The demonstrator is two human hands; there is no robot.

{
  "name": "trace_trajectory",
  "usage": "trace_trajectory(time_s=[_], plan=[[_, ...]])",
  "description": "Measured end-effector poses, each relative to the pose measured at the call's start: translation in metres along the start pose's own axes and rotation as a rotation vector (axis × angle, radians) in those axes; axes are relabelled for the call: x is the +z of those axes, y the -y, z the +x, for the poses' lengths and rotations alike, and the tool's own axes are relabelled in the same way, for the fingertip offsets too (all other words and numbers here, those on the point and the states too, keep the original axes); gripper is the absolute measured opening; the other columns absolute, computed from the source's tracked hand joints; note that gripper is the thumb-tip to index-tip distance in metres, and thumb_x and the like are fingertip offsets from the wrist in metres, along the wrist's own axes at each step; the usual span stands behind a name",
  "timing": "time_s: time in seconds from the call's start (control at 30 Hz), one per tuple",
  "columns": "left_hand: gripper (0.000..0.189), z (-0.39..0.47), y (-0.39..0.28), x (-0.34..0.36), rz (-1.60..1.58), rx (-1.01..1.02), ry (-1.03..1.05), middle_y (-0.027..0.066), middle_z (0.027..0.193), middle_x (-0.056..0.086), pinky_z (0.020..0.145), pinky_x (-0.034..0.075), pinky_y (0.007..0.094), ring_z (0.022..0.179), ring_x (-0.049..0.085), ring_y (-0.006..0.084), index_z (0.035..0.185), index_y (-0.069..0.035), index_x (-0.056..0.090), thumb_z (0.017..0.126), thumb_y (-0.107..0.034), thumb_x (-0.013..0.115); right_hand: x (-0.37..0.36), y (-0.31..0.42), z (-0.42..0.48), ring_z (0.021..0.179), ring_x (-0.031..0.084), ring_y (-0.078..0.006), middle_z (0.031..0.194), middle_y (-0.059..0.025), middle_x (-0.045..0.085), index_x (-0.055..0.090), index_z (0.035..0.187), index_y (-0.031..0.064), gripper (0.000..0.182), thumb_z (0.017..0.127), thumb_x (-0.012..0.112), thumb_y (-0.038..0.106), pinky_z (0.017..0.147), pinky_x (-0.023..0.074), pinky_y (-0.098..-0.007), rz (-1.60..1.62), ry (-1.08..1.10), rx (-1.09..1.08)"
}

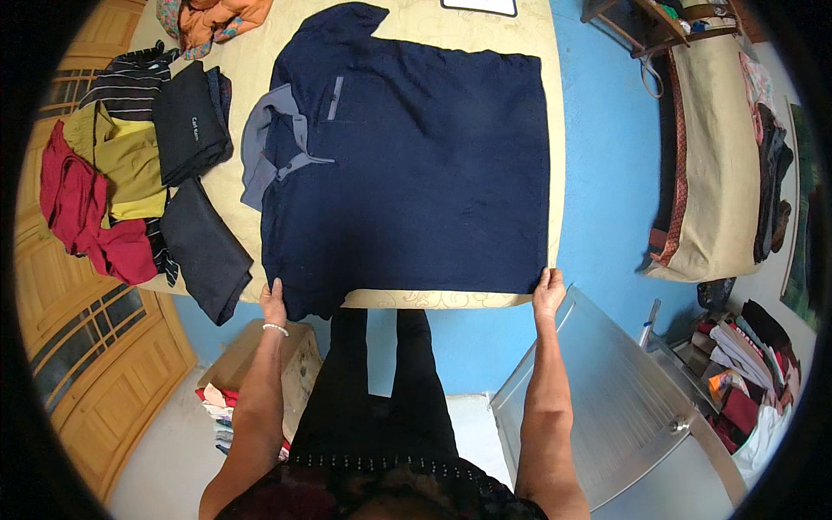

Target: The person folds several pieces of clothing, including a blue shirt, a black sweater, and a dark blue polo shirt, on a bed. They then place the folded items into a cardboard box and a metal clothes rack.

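A navy polo shirt [422,169] with a grey collar lies spread flat on a cream cloth-covered table [442,299], its collar to the left and its hem to the right. My left hand [273,303], with a beaded bracelet at the wrist, grips the near edge of the shirt by the shoulder or sleeve. At the near hem corner, my right hand [549,292] pinches the fabric between thumb and fingers. The sleeve closest to me hangs slightly past the table edge beside my left hand.
Folded black garments [192,123], a dark folded cloth [207,250], an olive garment [127,156] and a red garment [97,208] lie left. An orange garment [218,23] is at the far left. A cardboard box [260,351] and a frosted panel [585,403] stand below the table.
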State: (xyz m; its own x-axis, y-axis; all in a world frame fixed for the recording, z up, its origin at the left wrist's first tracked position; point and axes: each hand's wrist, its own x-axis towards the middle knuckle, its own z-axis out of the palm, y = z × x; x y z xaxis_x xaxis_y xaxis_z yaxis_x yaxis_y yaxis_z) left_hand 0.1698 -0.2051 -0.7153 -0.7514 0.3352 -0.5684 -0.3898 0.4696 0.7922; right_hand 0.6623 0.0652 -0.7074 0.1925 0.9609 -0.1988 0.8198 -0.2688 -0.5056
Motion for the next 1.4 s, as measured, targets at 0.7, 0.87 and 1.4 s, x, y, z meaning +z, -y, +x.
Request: trace_trajectory(time_s=[0.7, 0.87, 1.4], plan=[[0.031, 0.010, -0.090, 0.106, 1.031, 0.902, -0.113, 0.0197, 0.116, 0.049, 0.093, 0.033, 0.0411, 0.107, 0.046, 0.0371, 0.101, 0.001, 0.051, 0.073, -0.008, 0.061, 0.023, 0.120, 0.012, 0.084, 0.054, -0.0378, 0.094, -0.0215, 0.055, 0.049, 0.101, -0.0039, 0.037, 0.070, 0.064, 0.010, 0.074, 0.0439, -0.0431, -0.344, -0.101, -0.319], [0.055, 0.068, -0.122, 0.232, 1.189, 1.135, 0.286, 0.0189, 0.138, 0.029, 0.105, 0.017, 0.0457, 0.128, 0.026, 0.0356, 0.128, -0.004, 0.039, 0.078, -0.015, 0.060, 0.105, 0.243, -0.010, 0.114, 0.040, -0.0311, 0.124, -0.0186, 0.042, 0.050, 0.111, 0.0014, 0.054, 0.067, 0.071, 0.025, 0.090, 0.0337, -0.0442, -0.086, 0.409, -0.819], [0.068, 0.102, -0.111, 0.244, 1.426, 1.026, 0.269, 0.0212, 0.142, 0.019, 0.105, 0.011, 0.0492, 0.131, 0.017, 0.0369, 0.135, -0.004, 0.028, 0.079, -0.029, 0.058, 0.039, 0.087, 0.091, 0.128, 0.027, -0.0327, 0.137, -0.0221, 0.028, 0.034, 0.131, 0.0027, 0.056, 0.084, 0.054, 0.027, 0.097, 0.0193, -0.0569, -0.608, -0.097, -0.153]])
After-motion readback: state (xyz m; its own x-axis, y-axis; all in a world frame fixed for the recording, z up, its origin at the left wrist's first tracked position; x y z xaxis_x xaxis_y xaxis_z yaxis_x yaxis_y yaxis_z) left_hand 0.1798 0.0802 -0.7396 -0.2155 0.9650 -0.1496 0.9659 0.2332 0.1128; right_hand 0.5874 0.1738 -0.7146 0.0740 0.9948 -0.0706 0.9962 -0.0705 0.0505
